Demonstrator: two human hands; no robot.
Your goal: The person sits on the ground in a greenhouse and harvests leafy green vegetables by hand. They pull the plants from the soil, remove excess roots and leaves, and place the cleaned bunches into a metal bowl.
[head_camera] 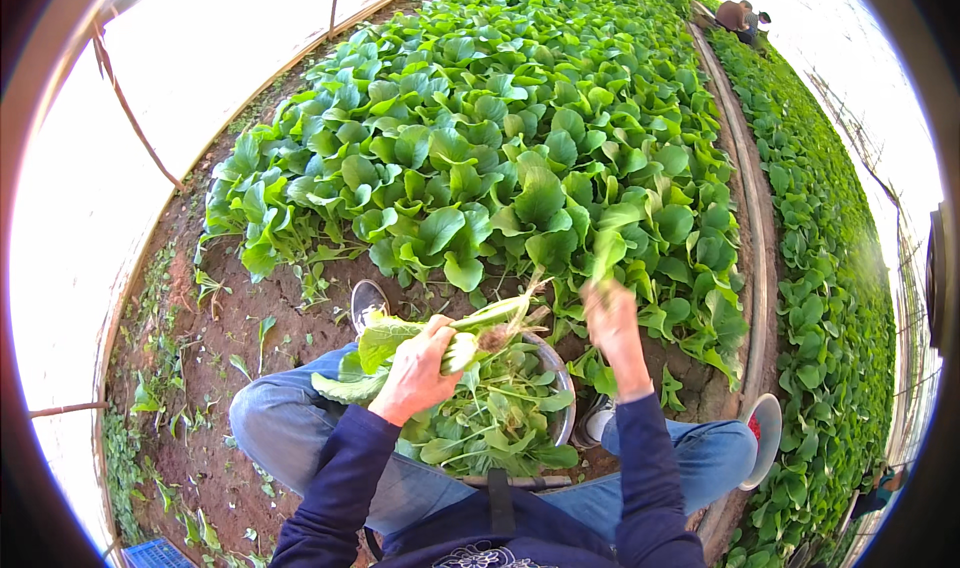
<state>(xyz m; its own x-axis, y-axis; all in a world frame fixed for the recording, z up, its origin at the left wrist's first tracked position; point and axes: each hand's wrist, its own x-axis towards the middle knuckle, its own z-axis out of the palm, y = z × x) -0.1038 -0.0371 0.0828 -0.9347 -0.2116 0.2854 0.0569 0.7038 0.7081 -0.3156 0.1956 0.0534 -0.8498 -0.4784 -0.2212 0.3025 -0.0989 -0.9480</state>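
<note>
My left hand [421, 369] grips a bunch of uprooted leafy greens [495, 314], probably a Chinese cabbage type. Their pale stems and soil-covered roots point right, and broad leaves hang out to the left. To the right, my right hand [615, 324] is closed around a green leaf [611, 249] that sticks up from the fist, blurred by motion. Between my knees stands a round metal basin [564, 392] heaped with loose greens [495, 418], partly under my left hand. Just beyond both hands is the front edge of the growing bed [457, 230].
Bare soil [225, 433] with scattered small plants lies to my left. A hose or pipe [754, 215] runs along the right side. By my right knee is a white bowl [766, 437] with something red inside. A blue crate [157, 554] sits bottom left. People [739, 20] crouch far right.
</note>
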